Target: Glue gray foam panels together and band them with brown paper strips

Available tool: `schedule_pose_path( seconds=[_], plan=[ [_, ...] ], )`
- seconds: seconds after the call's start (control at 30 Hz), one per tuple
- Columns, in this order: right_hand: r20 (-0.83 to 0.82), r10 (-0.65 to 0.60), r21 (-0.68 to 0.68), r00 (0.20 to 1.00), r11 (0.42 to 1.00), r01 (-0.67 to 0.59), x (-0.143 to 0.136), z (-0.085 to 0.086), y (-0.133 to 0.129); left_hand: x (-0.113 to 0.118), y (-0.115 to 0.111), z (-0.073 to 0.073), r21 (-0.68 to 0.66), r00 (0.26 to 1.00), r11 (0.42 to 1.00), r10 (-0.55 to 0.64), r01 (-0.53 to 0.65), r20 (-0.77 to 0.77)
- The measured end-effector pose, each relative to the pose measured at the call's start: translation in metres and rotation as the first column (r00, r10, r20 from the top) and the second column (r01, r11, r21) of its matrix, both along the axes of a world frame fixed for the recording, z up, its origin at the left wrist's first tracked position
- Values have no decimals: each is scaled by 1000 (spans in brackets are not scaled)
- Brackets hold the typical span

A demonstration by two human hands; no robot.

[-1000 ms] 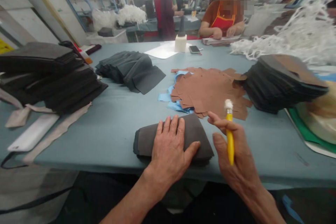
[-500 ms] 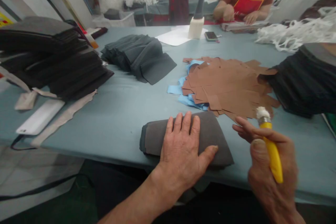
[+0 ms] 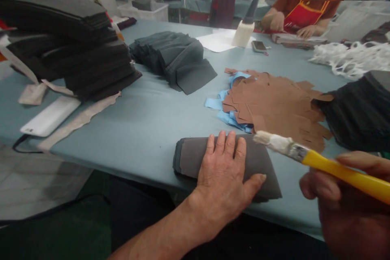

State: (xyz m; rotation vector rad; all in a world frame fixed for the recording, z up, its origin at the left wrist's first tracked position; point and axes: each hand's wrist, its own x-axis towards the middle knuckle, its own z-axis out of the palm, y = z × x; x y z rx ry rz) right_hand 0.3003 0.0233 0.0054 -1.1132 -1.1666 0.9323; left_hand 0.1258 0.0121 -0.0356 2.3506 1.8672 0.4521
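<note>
My left hand (image 3: 224, 172) lies flat, fingers spread, on a stack of dark grey pieces (image 3: 191, 152) at the table's front edge. At the right, my right hand (image 3: 350, 195) grips a yellow-handled brush (image 3: 335, 168). White matter coats its bristles, which point left over the right part of the stack. Behind the stack and brush lies a spread pile of brown pieces (image 3: 271, 97), with light blue strips (image 3: 227, 118) showing at its left side.
Dark stacks (image 3: 97, 59) stand at the left and more dark pieces (image 3: 362, 109) at the right. A greenish-grey pile (image 3: 173, 57), a white device (image 3: 50, 115), a phone (image 3: 258, 46) and white strips (image 3: 353, 59) also lie on the table (image 3: 146, 122). A person (image 3: 304, 12) works across it.
The brush has swung from nearly upright to pointing left, its bristles now nearer the stack. My right hand has moved right and turned. My left hand stays on the stack; the whole view has shifted.
</note>
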Motion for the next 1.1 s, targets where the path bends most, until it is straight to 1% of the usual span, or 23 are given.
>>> schedule_pose_path(
  seconds=[0.03, 0.1, 0.13, 0.2, 0.27, 0.37, 0.5, 0.63, 0.77, 0.83, 0.93, 1.03, 1.1],
  plan=[
    [-12, 52, -26, 999, 998, -53, -9, 5, 1, 1, -1, -3, 31, 1000, 1000, 2, -2, -2],
    [-35, 150, -47, 988, 987, -151, -32, 12, 2, 4, -3, -11, 137, 1000, 990, 14, -13, -12],
    [-21, 193, -70, 981, 978, -194, -44, 14, 3, 6, -4, -15, 205, 999, 978, 33, -29, -15],
    [43, 231, -113, 972, 968, -225, -66, 16, 4, 10, -6, -22, 311, 997, 948, 80, -73, -10],
    [111, 304, -153, 946, 946, -286, -82, 17, 6, 13, -9, -23, 351, 994, 931, 106, -99, -3],
    [190, 424, -183, 885, 901, -393, -95, 18, 12, 13, -13, -17, 318, 994, 945, 97, -80, -40],
    [264, 492, -208, 829, 869, -449, -104, 18, 20, 13, -16, -10, 258, 995, 965, 72, -52, -69],
    [200, 531, -253, 823, 840, -480, -107, 15, 26, 16, -11, -8, 172, 999, 985, 8, 0, -46],
    [203, 520, -270, 830, 844, -463, -102, 12, 29, 19, -7, -7, 207, 998, 976, 70, -66, -10],
    [198, 531, -282, 824, 836, -471, -99, 12, 32, 19, -8, -5, 211, 997, 974, 80, -77, -7],
    [182, 580, -320, 794, 799, -510, -96, 14, 43, 17, -10, -4, 181, 998, 982, 58, -57, 1],
    [175, 640, -342, 748, 752, -564, -101, 14, 61, 14, -8, -2, 144, 999, 989, -32, 31, 2],
    [158, 680, -351, 716, 716, -604, -108, 15, 73, 11, -5, 0, 123, 998, 990, -63, 64, -9]
  ],
)
